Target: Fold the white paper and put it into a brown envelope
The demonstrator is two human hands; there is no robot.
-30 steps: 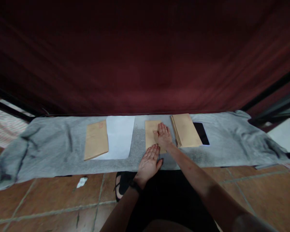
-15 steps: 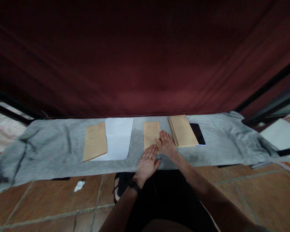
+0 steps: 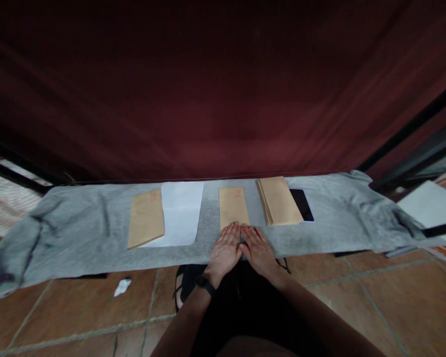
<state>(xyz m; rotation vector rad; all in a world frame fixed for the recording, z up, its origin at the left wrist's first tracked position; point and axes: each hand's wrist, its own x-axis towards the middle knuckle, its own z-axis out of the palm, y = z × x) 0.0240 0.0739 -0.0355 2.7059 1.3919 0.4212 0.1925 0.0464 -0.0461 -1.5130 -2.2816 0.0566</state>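
Observation:
A brown paper envelope (image 3: pixel 233 206) with a small red printed mark lies upright in front of me on a grey cloth. My left hand (image 3: pixel 226 248) rests flat, palm down, over its near end, fingers stretched out. Beside it my right hand (image 3: pixel 257 248) lies flat too, fingertips on the near right corner of the envelope. The two thumbs touch or nearly touch. Neither hand grips anything; the envelope's near edge is hidden under them. To the right is a stack of brown envelopes (image 3: pixel 280 201), partly covering a dark phone-like slab (image 3: pixel 302 204).
At left, another brown envelope stack (image 3: pixel 146 218) overlaps white paper sheets (image 3: pixel 182 210). The grey cloth (image 3: pixel 334 213) covers a narrow bench. Behind it hangs a dark red curtain (image 3: pixel 223 99). A crumpled white scrap (image 3: pixel 122 287) lies on the tiled floor (image 3: pixel 89 307).
My right hand has slid from the envelope's right side back toward me and now lies next to my left hand. The left hand has hardly moved.

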